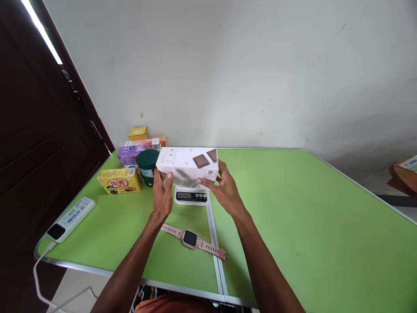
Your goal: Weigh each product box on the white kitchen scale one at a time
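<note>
A white cardboard box (182,163) with brown squares printed on it is held between both hands. My left hand (163,193) grips its left end, thumb on the front face. My right hand (224,187) has its right end, thumb along the lower front edge. Directly below and partly hidden by the box is a white kitchen scale (191,196) with a dark display panel; I cannot tell whether the box touches it. Nearer to me, a pink smartwatch (190,238) lies with its strap stretched out.
Left of the hands stand a yellow snack box (120,181), a green tub (147,163), a purple box (130,154) and several other small boxes. A white power strip (73,217) with a cable lies at the left edge of the green table (293,217). A wall rises behind.
</note>
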{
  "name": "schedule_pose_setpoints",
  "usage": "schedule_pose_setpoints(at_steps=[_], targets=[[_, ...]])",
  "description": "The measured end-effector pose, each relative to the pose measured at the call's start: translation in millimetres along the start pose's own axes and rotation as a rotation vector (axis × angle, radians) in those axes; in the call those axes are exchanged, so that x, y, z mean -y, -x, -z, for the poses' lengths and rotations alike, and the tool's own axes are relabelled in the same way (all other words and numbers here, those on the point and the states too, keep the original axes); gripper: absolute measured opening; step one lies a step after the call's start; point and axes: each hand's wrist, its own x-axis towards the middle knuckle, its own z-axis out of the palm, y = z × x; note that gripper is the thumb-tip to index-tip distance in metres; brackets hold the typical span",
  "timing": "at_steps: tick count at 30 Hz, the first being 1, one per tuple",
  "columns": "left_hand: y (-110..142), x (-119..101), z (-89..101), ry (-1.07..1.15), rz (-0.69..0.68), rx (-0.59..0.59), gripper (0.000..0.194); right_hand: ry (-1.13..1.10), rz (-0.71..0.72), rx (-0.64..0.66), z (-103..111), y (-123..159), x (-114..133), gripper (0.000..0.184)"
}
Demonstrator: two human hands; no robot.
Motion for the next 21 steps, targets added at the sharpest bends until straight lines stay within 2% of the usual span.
schedule_pose_setpoints(at_steps=[5,9,13,15,18,21], targets=[[-20.0,23.5,-20.6,-0.013,0.01,0.082,0.08,-0.037,-0.072,0.024,12.6,-28.6,-31.2,0.085],[-24.0,39.2,-22.5,-0.07,0.047,0.108,0.08,-0.073,-0.136,0.073,14.3,-36.6,-51.4,0.085],[-22.0,49.5,-19.9,-0.084,0.012,0.158,0.082,-0.107,-0.138,0.067,19.3,-34.2,-65.1,0.086],[-19.0,58.4,-18.1,-0.036,0.032,0.16,0.081,-0.138,-0.138,0.027,20.4,-30.8,-75.8,0.087],[-13.1,80.7,-17.1,0.071,0.15,0.128,0.085,-0.207,-0.192,-0.091,17.1,-24.6,-97.6,0.085],[-10.1,105.8,-19.3,0.242,0.271,0.132,0.091,-0.28,-0.249,-0.245,9.8,-18.7,-116.6,0.097]])
